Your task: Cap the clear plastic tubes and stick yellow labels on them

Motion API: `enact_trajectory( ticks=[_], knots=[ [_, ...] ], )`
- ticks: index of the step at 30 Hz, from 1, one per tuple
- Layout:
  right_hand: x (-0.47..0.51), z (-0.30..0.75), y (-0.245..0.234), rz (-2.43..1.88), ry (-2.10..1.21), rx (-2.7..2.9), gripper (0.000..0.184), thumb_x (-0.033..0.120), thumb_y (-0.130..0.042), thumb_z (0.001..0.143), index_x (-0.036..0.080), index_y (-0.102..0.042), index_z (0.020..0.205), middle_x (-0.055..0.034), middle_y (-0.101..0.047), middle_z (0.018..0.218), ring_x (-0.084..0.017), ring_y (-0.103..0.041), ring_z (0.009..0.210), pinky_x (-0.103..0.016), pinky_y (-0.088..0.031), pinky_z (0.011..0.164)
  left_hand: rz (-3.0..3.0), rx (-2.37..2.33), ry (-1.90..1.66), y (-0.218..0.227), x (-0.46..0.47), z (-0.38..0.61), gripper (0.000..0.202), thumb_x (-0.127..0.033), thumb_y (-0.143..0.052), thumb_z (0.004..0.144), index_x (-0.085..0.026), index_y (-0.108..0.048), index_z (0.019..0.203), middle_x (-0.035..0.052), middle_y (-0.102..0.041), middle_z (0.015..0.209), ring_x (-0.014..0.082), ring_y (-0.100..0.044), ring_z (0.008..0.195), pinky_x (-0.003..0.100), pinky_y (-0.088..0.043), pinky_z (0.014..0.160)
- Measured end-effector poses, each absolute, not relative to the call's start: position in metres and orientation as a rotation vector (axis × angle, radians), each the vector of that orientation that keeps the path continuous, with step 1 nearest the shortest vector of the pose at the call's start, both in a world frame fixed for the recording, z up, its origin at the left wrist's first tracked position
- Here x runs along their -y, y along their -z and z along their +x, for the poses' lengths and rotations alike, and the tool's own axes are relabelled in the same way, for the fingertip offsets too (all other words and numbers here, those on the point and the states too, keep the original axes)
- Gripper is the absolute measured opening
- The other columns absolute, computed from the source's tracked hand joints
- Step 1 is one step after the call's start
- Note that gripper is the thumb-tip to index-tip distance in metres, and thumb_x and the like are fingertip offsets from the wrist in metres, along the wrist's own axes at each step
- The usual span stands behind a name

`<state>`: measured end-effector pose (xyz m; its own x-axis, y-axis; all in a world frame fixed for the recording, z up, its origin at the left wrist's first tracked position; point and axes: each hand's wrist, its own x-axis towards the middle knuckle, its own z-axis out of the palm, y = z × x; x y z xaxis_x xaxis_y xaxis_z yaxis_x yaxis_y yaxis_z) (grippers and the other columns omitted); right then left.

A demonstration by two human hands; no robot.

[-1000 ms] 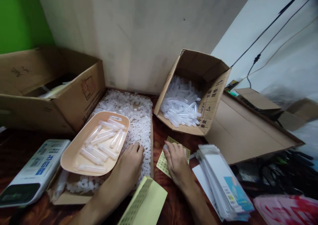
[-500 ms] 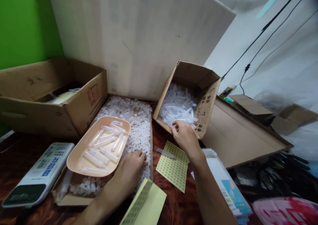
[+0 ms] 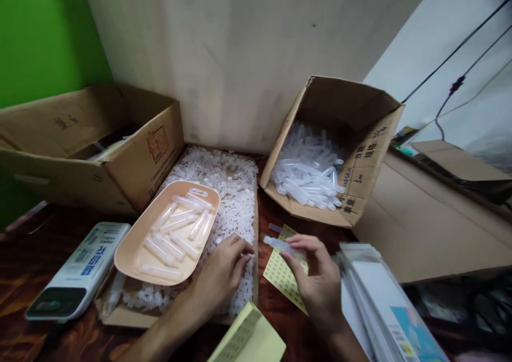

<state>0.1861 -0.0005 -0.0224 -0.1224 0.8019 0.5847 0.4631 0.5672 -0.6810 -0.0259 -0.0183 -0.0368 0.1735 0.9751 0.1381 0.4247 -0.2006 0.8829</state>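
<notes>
Wooden tabletop [image 3: 72, 332] crowded with cartons. Far right, a tipped cardboard box [image 3: 360, 133] spills clear plastic tubes [image 3: 308, 173]; far left, a larger carton [image 3: 92, 143]. Between them a shallow box of small white caps [image 3: 236, 191] carries a beige tray [image 3: 132, 250] of tubes. A white device [image 3: 78, 274] lies near left, a stack of packets [image 3: 384, 298] near right, and a yellow pad [image 3: 250, 340] at the near edge.

The right hand [image 3: 320, 284] pinches one clear tube [image 3: 282, 243] between thumb and fingers, just above the yellow sticker sheet [image 3: 284, 276]; the tube's long axis runs left-right, its free end pointing left toward the left hand [image 3: 224, 276]. The left hand rests on the caps, its grip closed at the fingertips; whether it holds a cap cannot be told.

Half a second ago the right hand was reaching at the tipped box; it has drawn back with the tube.
</notes>
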Motion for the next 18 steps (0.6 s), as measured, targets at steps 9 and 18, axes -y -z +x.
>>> enact_trajectory(
  ticks=[9, 18],
  knots=[
    [0.012, 0.181, 0.034, -1.042, -0.935, 1.851, 0.028, 0.023, -0.052, 0.103, 0.027, -0.067, 0.126, -0.0059, -0.064, 0.105, -0.019, -0.065, 0.095, -0.029, -0.054, 0.081, 1.237, -1.253, -1.271, 0.025, 0.011, -0.022, 0.007, -0.025, -0.075, 0.082, -0.023, -0.081, 0.086, 0.0024, -0.078, 0.091, 0.0166, -0.071, 0.089, 0.021, -0.056, 0.081],
    [0.017, 0.181, 0.033, -1.064, -1.009, 1.803, 0.017, 0.022, -0.058, 0.098, 0.020, -0.070, 0.110, -0.0047, -0.074, 0.097, -0.019, -0.069, 0.089, -0.027, -0.050, 0.079, 1.211, -1.330, -1.222, 0.026, 0.014, -0.020, 0.011, -0.020, -0.083, 0.072, -0.025, -0.083, 0.082, 0.0008, -0.081, 0.081, 0.0162, -0.075, 0.076, 0.019, -0.060, 0.072]
  ],
)
